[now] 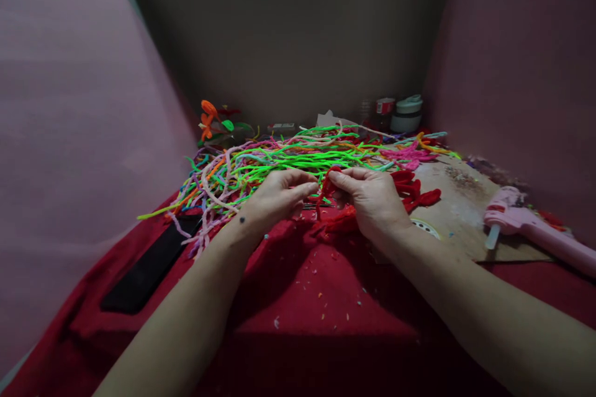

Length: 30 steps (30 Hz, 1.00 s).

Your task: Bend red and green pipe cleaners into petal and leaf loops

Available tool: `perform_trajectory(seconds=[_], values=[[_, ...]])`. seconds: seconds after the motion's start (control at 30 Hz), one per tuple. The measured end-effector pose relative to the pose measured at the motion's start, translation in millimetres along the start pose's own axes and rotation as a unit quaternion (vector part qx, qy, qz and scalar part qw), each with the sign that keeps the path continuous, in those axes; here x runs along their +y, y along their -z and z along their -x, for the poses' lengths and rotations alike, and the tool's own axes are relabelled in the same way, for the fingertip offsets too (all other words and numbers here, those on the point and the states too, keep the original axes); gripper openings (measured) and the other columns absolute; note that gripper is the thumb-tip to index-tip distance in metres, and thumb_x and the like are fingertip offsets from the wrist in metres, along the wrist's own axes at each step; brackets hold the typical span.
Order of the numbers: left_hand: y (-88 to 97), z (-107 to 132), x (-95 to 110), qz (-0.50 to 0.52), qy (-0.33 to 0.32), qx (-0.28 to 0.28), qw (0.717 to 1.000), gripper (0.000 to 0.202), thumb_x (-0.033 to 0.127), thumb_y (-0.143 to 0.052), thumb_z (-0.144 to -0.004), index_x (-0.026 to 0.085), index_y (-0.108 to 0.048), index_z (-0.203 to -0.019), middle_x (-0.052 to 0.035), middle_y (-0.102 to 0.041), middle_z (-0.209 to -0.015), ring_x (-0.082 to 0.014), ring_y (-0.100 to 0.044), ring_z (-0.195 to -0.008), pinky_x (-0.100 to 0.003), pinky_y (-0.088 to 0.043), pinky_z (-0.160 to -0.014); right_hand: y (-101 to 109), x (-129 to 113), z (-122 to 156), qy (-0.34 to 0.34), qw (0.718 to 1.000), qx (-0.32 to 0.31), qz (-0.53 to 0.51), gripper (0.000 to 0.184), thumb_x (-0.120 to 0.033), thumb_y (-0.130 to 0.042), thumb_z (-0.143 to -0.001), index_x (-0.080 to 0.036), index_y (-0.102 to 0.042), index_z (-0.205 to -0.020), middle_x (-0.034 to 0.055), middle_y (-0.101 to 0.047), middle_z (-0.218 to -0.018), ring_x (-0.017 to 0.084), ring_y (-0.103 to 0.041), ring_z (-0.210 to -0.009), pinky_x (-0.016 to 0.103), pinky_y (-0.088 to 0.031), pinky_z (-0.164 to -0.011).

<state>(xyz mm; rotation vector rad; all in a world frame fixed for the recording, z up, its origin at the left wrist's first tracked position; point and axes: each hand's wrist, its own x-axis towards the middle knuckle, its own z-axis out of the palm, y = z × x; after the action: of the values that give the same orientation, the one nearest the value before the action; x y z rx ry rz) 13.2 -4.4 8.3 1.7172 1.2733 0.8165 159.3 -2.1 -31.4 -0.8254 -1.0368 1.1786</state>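
Observation:
My right hand (372, 198) pinches a red fuzzy pipe cleaner (324, 189) between thumb and forefinger. The stem is bent into a small curve at the fingertips, and its lower end hangs down. My left hand (284, 195) is closed just left of it, thumb and forefinger drawn together at the edge of the same stem; their exact hold is partly hidden. Below my right hand, more red pipe cleaner pieces (338, 223) lie on the red cloth (316, 298). Looped red pipe cleaner shapes (414, 192) rest behind my right wrist.
A heap of multicoloured pipe cleaners (288, 158) spreads behind my hands. A black phone-like slab (144, 273) lies at left. On the right, a pink glue gun (526, 223) rests on a board (465, 211). An orange flower (207, 118) and a lidded cup (406, 115) stand at the back.

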Motion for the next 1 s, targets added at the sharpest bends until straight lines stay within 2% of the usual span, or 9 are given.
perform_trajectory(seconds=[0.07,0.27,0.4,0.5,0.63,0.73,0.83,0.9,1.0], values=[[-2.6,0,1,0.021,-0.009,0.022,0.999,0.022,0.029,-0.062,-0.068,0.014,-0.060,-0.084,0.0025,-0.057,-0.059,-0.0037,-0.043,-0.040,-0.015,-0.031,-0.038,0,1,0,0.002,1.000,-0.013,-0.004,0.019,-0.030,-0.067,-0.065,-0.014,-0.061,-0.059,-0.0025,-0.053,-0.048,0.006,-0.042,-0.041,0.021,-0.033,-0.041],[-13.2,3,-1,0.020,-0.021,0.020,0.999,0.011,0.023,-0.060,-0.069,0.013,-0.057,-0.067,0.0047,-0.049,-0.043,-0.0033,-0.037,-0.034,-0.015,-0.026,-0.036,-2,3,0,-0.016,0.999,-0.033,-0.039,0.017,-0.028,-0.069,-0.062,-0.013,-0.063,-0.063,-0.0009,-0.058,-0.053,0.008,-0.047,-0.044,0.022,-0.038,-0.044],[-12.5,4,-3,0.090,-0.012,0.007,0.996,0.014,0.026,-0.060,-0.070,0.013,-0.055,-0.067,0.0036,-0.051,-0.044,-0.0051,-0.041,-0.034,-0.016,-0.029,-0.034,-4,3,0,-0.018,0.997,-0.037,-0.066,0.020,-0.026,-0.072,-0.058,-0.013,-0.063,-0.070,-0.0008,-0.061,-0.059,0.008,-0.050,-0.048,0.023,-0.042,-0.049],[-11.8,2,-6,0.141,-0.015,0.017,0.990,0.015,0.026,-0.062,-0.069,0.014,-0.054,-0.070,0.0042,-0.051,-0.045,-0.0053,-0.042,-0.035,-0.016,-0.032,-0.033,-5,2,2,-0.047,0.995,-0.050,-0.069,0.022,-0.030,-0.071,-0.060,-0.013,-0.060,-0.068,-0.0002,-0.060,-0.060,0.009,-0.054,-0.050,0.023,-0.044,-0.051],[-11.1,1,-6,0.189,-0.023,0.008,0.982,0.022,0.025,-0.066,-0.065,0.015,-0.054,-0.080,0.0044,-0.054,-0.053,-0.0066,-0.048,-0.040,-0.016,-0.038,-0.035,-6,1,5,-0.053,0.996,-0.073,0.006,0.024,-0.038,-0.064,-0.068,-0.015,-0.056,-0.065,-0.0007,-0.058,-0.053,0.012,-0.054,-0.048,0.026,-0.044,-0.050],[-9.3,2,-4,0.218,-0.037,0.012,0.975,0.029,0.029,-0.068,-0.065,0.017,-0.053,-0.086,0.0032,-0.058,-0.063,-0.0082,-0.054,-0.045,-0.017,-0.041,-0.037,-6,0,7,0.029,0.989,-0.061,0.134,0.021,-0.035,-0.059,-0.073,-0.016,-0.056,-0.064,-0.0012,-0.057,-0.053,0.011,-0.050,-0.047,0.024,-0.040,-0.048],[-7.5,2,-4,0.212,-0.048,0.023,0.976,0.023,0.029,-0.067,-0.067,0.015,-0.053,-0.079,0.0033,-0.057,-0.058,-0.0075,-0.053,-0.043,-0.016,-0.040,-0.036,-7,-2,10,0.103,0.967,-0.057,0.228,0.016,-0.028,-0.056,-0.075,-0.016,-0.060,-0.065,0.0000,-0.060,-0.058,0.010,-0.050,-0.052,0.024,-0.039,-0.053],[-7.3,2,-5,0.219,-0.050,0.028,0.974,0.019,0.027,-0.066,-0.068,0.014,-0.053,-0.073,0.0038,-0.055,-0.053,-0.0066,-0.050,-0.041,-0.016,-0.038,-0.035,-7,-3,12,0.109,0.963,-0.073,0.235,0.016,-0.026,-0.054,-0.076,-0.016,-0.062,-0.066,0.0007,-0.061,-0.060,0.011,-0.051,-0.055,0.024,-0.039,-0.055],[-8.4,0,-7,0.234,-0.057,0.047,0.969,0.017,0.025,-0.065,-0.068,0.015,-0.052,-0.073,0.0051,-0.053,-0.048,-0.0059,-0.047,-0.038,-0.016,-0.037,-0.034,-8,-3,13,0.084,0.967,-0.099,0.219,0.023,-0.029,-0.052,-0.077,-0.015,-0.063,-0.062,0.0008,-0.060,-0.056,0.011,-0.049,-0.052,0.024,-0.038,-0.053]])
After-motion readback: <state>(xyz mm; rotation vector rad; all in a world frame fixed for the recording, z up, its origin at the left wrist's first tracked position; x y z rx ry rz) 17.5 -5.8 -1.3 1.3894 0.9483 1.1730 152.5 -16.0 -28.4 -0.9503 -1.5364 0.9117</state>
